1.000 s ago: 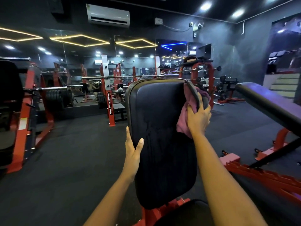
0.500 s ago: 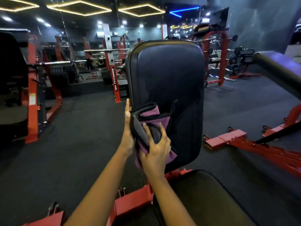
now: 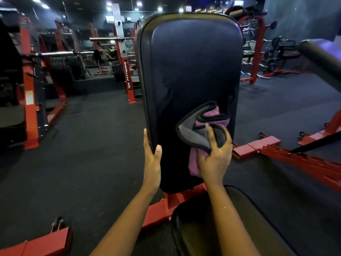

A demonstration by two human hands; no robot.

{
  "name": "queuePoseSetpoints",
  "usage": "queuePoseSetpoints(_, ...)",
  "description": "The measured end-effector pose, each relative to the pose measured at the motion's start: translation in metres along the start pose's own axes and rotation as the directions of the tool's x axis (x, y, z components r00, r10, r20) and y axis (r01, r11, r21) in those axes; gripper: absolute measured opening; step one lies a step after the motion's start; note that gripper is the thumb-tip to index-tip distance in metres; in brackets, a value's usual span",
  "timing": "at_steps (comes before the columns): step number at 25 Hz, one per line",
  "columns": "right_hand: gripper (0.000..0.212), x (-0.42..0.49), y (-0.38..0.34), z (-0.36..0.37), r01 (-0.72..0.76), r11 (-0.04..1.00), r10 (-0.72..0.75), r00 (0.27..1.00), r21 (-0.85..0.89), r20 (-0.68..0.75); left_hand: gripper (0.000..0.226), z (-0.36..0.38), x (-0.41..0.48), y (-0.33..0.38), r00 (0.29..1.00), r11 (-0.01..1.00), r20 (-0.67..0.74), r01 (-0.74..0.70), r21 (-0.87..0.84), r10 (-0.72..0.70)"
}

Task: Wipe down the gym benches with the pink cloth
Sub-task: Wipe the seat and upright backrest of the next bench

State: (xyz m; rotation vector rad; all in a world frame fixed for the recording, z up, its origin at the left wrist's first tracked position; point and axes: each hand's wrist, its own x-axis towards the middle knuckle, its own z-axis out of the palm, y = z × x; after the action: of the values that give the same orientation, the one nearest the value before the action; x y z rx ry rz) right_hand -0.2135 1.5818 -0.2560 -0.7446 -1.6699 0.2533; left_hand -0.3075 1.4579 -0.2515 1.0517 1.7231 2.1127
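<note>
The black padded backrest [image 3: 190, 67] of a gym bench stands nearly upright in front of me, on a red frame [image 3: 166, 206]. Its black seat pad [image 3: 208, 228] lies at the bottom of the view. My right hand [image 3: 215, 157] presses a bunched pink cloth [image 3: 204, 130] with a grey side against the lower right of the backrest. My left hand [image 3: 152, 156] grips the backrest's lower left edge, thumb on the front face. Faint wet streaks show on the pad's middle.
Another black bench pad [image 3: 321, 54] juts in at the right over a red floor frame [image 3: 295, 157]. Red racks with barbells and weight plates [image 3: 62, 67] stand at the left and back along a mirror wall. Dark rubber floor surrounds the bench.
My right hand carried the cloth from the backrest's top right down to the lower left, then across to the lower right. My left hand kept its hold on the left edge. The view tilted downward.
</note>
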Motion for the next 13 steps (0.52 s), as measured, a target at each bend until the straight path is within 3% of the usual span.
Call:
queuePoseSetpoints(5, 0.057, 0.022, 0.055, 0.004, -0.270, 0.960, 0.275, 0.958, 0.074, -0.076, 0.073, 0.000, 0.000, -0.005, 0.997, 0.997, 0.007, -0.081, -0.008, 0.081)
queuePoseSetpoints(9, 0.054, 0.025, 0.068, 0.003, -0.533, 0.830, 0.548, 0.834, 0.165, -0.067, 0.085, -0.001, 0.000, -0.004, 0.997, 0.998, 0.032, -0.064, 0.015, 0.063)
queuePoseSetpoints(13, 0.053, -0.006, 0.040, 0.003, -0.627, 0.755, 0.642, 0.766, 0.191, -0.021, 0.081, -0.003, 0.000, -0.004, 0.997, 0.998, 0.045, -0.065, -0.023, 0.066)
